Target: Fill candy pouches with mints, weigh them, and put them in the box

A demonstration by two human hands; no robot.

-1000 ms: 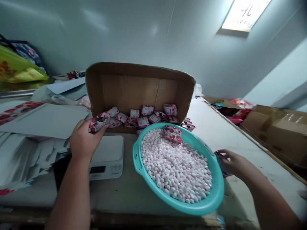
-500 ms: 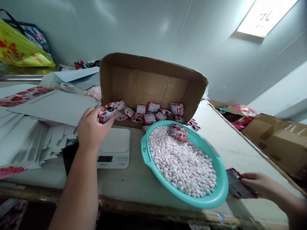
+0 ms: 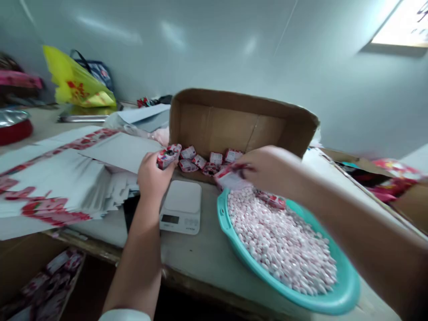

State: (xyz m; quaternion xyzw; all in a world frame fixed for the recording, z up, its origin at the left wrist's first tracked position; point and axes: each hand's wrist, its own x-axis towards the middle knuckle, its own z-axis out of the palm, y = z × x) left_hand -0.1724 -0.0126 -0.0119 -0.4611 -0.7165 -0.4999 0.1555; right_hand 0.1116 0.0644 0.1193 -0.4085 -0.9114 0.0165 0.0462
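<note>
My left hand (image 3: pixel 152 174) is closed on a small red-and-white candy box (image 3: pixel 166 156) at the left mouth of a cardboard carton (image 3: pixel 240 120) lying on its side. My right hand (image 3: pixel 269 169) reaches over the far rim of a teal basin (image 3: pixel 337 299), its fingers closed on a flat red-and-white packet (image 3: pixel 230 177). The basin is full of small pink and white candies (image 3: pixel 281 240), with another small box (image 3: pixel 272 199) lying on them. Several small boxes (image 3: pixel 214 159) lie inside the carton. A white digital scale (image 3: pixel 182 207) sits between my hands.
Stacks of flat unfolded box blanks (image 3: pixel 50 187) cover the table's left side. A yellow plastic bag (image 3: pixel 78 84) and a dark bag stand at the back left. An open carton of packets (image 3: pixel 40 285) sits below the table edge. Cardboard boxes (image 3: pixel 397 178) are at the right.
My right hand swung up from the table's right edge, carrying a packet across the basin toward the carton. My left hand kept its box at the carton's mouth. The camera panned left.
</note>
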